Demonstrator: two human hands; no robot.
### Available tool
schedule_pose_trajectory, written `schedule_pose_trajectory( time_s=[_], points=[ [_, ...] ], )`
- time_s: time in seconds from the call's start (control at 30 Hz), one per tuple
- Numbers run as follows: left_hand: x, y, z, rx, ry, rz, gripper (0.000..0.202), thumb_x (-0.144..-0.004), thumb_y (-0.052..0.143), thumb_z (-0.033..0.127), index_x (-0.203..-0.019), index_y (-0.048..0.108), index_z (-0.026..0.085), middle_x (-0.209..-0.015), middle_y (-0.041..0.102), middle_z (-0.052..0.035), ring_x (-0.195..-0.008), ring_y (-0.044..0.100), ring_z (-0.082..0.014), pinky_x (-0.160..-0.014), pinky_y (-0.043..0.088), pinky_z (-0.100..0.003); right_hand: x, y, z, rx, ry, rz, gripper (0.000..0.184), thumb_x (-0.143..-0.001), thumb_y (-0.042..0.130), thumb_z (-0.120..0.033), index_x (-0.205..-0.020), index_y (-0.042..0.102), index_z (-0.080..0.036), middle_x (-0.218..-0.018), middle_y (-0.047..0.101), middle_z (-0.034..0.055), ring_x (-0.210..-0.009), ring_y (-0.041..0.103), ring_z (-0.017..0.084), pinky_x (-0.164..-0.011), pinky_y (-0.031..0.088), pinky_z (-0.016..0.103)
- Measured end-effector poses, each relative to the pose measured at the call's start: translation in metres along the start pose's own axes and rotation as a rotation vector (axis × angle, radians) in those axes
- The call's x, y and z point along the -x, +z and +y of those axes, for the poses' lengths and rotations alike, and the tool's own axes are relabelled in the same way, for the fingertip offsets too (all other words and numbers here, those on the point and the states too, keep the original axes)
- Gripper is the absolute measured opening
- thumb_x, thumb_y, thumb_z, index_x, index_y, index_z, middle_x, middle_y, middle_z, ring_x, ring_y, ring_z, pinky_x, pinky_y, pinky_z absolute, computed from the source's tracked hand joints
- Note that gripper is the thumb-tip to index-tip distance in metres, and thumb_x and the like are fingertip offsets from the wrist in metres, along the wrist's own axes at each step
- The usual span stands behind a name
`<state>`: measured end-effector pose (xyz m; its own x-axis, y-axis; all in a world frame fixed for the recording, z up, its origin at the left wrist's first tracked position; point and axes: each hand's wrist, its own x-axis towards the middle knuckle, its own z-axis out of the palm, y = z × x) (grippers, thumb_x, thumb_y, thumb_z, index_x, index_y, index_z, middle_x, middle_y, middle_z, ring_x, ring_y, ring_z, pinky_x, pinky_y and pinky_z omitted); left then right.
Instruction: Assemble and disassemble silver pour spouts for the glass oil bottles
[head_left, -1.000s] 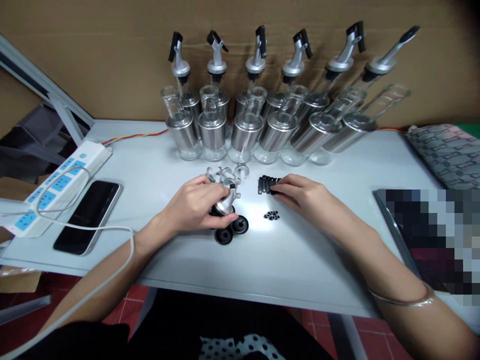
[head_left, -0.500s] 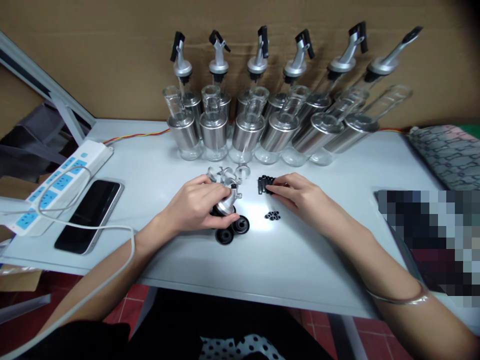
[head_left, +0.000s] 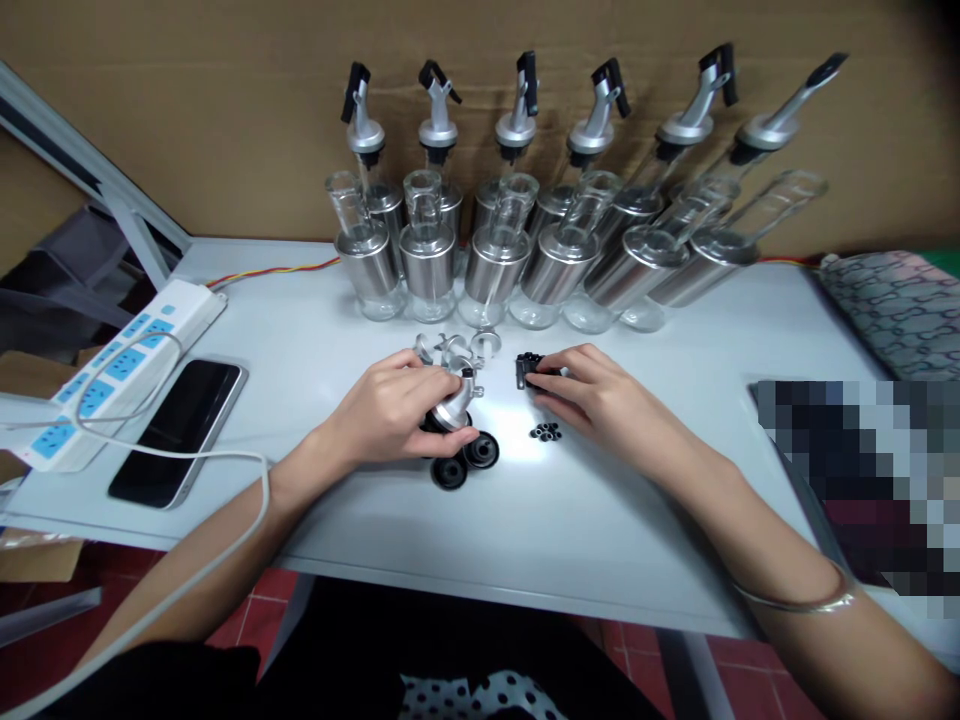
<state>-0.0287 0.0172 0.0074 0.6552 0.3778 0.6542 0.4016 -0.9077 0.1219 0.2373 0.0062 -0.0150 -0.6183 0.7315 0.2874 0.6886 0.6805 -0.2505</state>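
Observation:
My left hand is closed around a silver pourer spout, tilted, with a black tip at its upper end. Just below that hand lie several round black stoppers. Loose silver pourer parts rest on the table beyond its fingers. My right hand reaches over a small pile of black levers; its fingertips touch the pile, with thumb and fingers apart. Part of the pile is hidden under the fingers. Nearer to me sits a cluster of small black rings.
Several glass-and-steel bottles line the back, the rear ones topped with pourers. A power strip and a phone lie on the left, with a white cable crossing my left forearm. Patterned fabric is at the right.
My right hand's fingers have shifted slightly over the lever pile, and thumb and fingers stand a little further apart. My left hand holds the pourer spout unmoved.

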Motion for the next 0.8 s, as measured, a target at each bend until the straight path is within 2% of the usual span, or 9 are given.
schedule_pose_trajectory(
  time_s=[0.4,0.8],
  points=[
    [-0.0005,-0.0010,-0.0001,-0.002,-0.001,-0.021,0.027,-0.091,0.048,0.042,-0.082,0.051,0.017,-0.062,0.059,0.0012,-0.052,0.049,-0.0108,-0.057,0.044,-0.025,-0.0006,-0.0042,-0.0083,-0.040,0.017,-0.066,0.029,-0.094,0.047,-0.024,-0.114,0.066,-0.018,-0.105,0.061,0.0135,-0.094,0.055,0.024,-0.081,0.050,0.039],
    [-0.0004,0.0007,-0.0004,-0.005,0.008,-0.010,0.027,-0.092,0.048,0.042,-0.082,0.049,0.017,-0.062,0.060,0.0012,-0.051,0.050,-0.0106,-0.057,0.046,-0.025,0.0003,-0.0042,-0.0075,-0.021,0.038,-0.044,0.028,-0.094,0.044,-0.021,-0.110,0.067,-0.017,-0.105,0.062,0.0136,-0.094,0.057,0.024,-0.079,0.052,0.039]
  ],
)
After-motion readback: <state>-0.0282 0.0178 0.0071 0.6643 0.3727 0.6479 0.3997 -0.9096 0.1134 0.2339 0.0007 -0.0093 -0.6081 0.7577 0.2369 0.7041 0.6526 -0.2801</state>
